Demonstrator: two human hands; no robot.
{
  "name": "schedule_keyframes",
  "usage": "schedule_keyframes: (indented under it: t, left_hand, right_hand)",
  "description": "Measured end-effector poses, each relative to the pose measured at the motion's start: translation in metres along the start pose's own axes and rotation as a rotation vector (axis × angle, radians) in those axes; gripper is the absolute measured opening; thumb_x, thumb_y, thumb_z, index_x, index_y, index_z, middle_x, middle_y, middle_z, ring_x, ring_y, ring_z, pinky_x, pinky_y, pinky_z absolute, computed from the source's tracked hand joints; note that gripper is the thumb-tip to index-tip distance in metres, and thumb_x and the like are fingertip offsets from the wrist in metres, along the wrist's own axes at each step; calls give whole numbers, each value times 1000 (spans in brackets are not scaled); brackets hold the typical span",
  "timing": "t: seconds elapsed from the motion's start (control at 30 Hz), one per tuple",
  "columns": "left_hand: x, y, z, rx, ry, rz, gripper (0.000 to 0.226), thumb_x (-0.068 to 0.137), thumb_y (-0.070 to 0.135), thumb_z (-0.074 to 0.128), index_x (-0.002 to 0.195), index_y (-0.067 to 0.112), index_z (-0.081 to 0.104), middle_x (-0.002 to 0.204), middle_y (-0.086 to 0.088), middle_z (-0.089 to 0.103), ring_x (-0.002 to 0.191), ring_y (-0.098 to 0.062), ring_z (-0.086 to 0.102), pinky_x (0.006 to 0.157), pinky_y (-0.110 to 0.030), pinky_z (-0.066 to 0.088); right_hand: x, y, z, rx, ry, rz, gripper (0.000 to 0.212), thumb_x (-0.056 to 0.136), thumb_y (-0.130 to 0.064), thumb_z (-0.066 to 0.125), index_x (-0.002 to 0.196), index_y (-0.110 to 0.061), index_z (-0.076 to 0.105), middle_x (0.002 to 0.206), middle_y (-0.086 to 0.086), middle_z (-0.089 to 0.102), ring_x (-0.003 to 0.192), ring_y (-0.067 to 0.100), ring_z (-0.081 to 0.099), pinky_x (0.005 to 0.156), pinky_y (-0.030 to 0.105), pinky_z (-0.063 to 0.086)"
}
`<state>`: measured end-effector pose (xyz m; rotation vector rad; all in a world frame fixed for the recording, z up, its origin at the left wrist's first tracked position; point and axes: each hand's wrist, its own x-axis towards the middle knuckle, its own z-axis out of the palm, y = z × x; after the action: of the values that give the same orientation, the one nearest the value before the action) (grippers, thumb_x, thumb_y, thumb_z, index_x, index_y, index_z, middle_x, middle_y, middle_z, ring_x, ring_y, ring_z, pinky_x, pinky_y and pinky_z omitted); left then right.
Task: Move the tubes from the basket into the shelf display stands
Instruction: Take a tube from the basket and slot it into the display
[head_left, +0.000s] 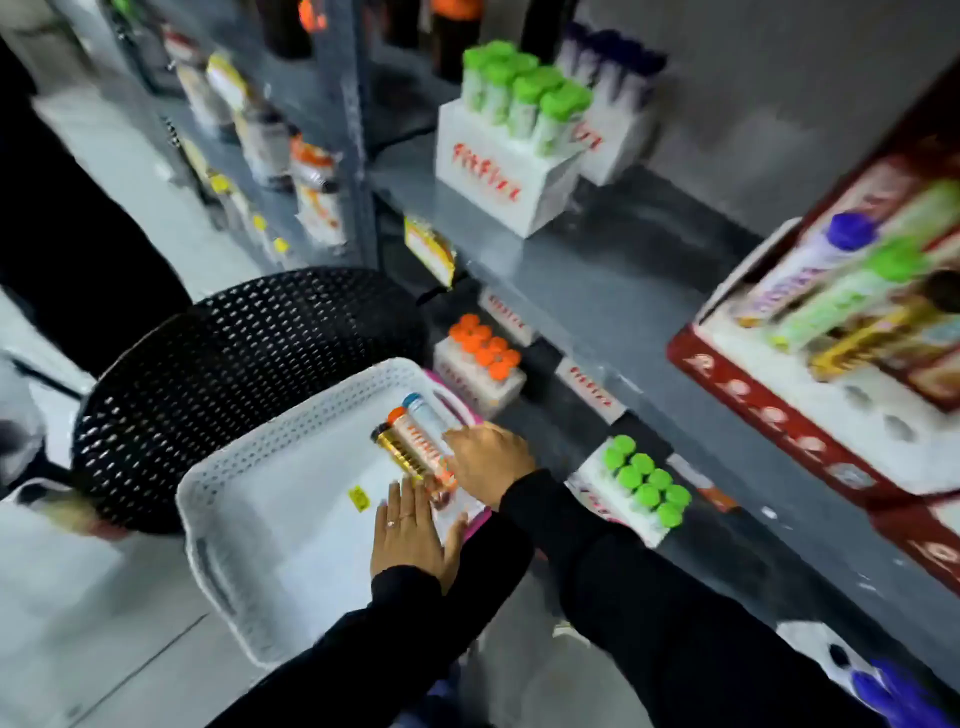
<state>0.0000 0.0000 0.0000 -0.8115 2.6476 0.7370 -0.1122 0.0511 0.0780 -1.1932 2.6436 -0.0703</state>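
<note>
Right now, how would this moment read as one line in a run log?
stage: picking from white basket | tubes: three left inside | right hand: reaching onto tubes | left hand: open, flat in basket | green-cap stand: full

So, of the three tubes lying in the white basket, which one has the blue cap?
The tube farthest right, closest to the shelf. Its cap is blue; the middle tube has an orange cap, and the yellow tube a dark one.

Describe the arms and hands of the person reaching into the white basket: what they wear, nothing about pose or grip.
Both arms are covered by long black sleeves that end at the wrists, plain with no visible markings. Both hands are bare, with no gloves. The left hand wears a thin ring with a small stone on one finger. No ring or watch shows on the right hand, though the picture is somewhat blurred.
</note>
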Motion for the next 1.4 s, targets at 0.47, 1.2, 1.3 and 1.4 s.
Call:
schedule_keyframes:
  t: [0.47, 1.2, 1.3, 1.4]
  left_hand:
    - [8, -36, 28, -45, -163, -189, 74, 91, 56, 22, 146, 8, 14, 157, -9, 9, 145, -23, 6, 120, -36, 7]
    - [18, 3, 2, 104, 74, 34, 60, 94, 35, 18, 144, 1, 17, 155, -14, 19, 143, -27, 16, 119, -40, 12]
    - [47, 53, -14, -11, 311, 273, 68, 80, 31, 27, 133, -9, 36, 141, -28, 40, 132, -39, 35, 109, -49, 27]
    - [56, 123, -45, -105, 459, 536, 64, 81, 28, 33, 132, -11, 33, 140, -34, 36, 131, -39, 25, 111, -39, 12]
  right_hand:
    - [97, -44, 68, 181, -294, 103, 40, 94, -24, 58, 130, -8, 51, 130, 17, 57, 116, 38, 57, 92, 43, 50]
    - [-25, 48, -147, 119, -310, 208, 45, 90, -12, 50, 49, -15, 30, 30, 5, 40, 47, 20, 41, 30, 15, 37]
    - [-67, 64, -182, 43, -273, 280, 48, 86, -21, 62, 49, -13, 33, 37, 1, 40, 54, 24, 42, 39, 22, 27]
    - [-108, 80, -211, 34, -192, 374, 41, 77, -28, 75, 54, -8, 48, 51, 5, 46, 54, 23, 46, 42, 24, 29]
